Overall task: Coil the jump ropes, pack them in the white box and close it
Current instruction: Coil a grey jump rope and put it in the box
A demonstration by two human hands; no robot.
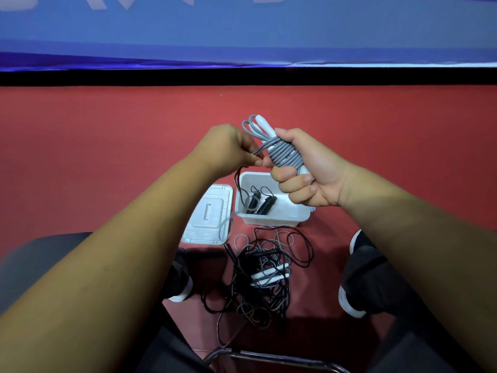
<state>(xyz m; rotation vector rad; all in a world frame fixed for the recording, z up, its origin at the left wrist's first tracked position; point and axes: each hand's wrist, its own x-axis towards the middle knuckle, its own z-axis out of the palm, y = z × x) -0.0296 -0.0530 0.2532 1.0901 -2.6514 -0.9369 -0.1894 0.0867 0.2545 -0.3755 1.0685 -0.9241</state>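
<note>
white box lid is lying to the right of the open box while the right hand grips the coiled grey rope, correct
No. The head view shows the lid lying to the left of the open white box, not the right. The right hand does grip the coiled grey jump rope.

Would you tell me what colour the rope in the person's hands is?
Grey rope, round white handles; best in the head view.

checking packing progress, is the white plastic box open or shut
Open. The white plastic box has no lid on; its flat white lid lies beside it on the red floor.
</note>
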